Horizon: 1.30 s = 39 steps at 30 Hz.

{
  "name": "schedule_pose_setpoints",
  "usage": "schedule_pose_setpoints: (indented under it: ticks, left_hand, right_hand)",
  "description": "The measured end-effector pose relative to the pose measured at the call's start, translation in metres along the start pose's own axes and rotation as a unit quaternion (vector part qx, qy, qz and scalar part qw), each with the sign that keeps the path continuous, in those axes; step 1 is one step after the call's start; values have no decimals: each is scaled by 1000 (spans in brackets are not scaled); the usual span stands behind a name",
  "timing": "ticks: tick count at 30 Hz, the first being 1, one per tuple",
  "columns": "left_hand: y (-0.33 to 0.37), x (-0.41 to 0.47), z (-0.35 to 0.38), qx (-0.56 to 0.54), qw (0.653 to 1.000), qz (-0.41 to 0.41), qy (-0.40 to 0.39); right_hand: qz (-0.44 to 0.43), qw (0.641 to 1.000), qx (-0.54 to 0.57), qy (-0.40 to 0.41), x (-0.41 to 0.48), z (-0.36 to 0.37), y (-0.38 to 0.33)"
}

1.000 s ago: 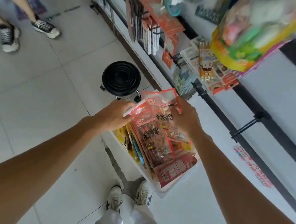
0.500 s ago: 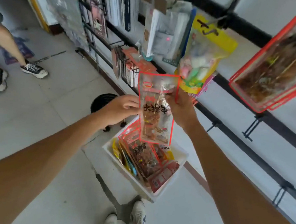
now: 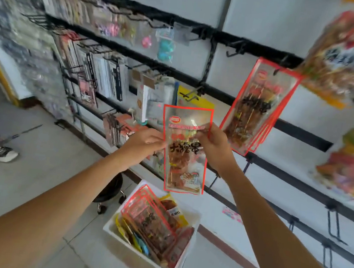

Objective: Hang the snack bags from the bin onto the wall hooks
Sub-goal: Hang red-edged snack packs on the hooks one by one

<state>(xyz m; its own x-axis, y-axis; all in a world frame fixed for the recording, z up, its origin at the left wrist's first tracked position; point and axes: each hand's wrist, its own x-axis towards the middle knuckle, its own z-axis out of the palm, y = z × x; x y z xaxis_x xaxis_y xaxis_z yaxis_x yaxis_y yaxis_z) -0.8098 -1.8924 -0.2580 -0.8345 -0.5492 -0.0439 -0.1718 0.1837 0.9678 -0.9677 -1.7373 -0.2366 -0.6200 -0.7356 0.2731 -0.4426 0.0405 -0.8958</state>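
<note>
Two pinch grips, left hand (image 3: 145, 142) and right hand (image 3: 212, 145), on one snack bag (image 3: 185, 157), now higher above the bin (image 3: 133, 255).

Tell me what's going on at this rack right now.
A person holds one red-edged snack bag upright in front of the wall rack, the left hand pinching its left edge and the right hand gripping its upper right side. It is not hung yet. Matching bags hang from a hook up and to the right. The white bin on the floor below holds more bags.
</note>
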Motion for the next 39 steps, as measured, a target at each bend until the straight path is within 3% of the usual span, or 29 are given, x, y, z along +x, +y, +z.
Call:
schedule_pose_setpoints:
  ticks: [16,27,39]
  left_hand:
    - [146,0,85,-91,988,101,-78]
    - [180,-22,138,-40,988,127,-82]
    - [203,-38,186,-24,983,145,-111]
  right_hand:
    - [-47,991,-51,112,-40,-121,-90]
    - [-17,989,2,144,-87,-179,-99]
    - [-79,963,-54,252,-107,-216,-113]
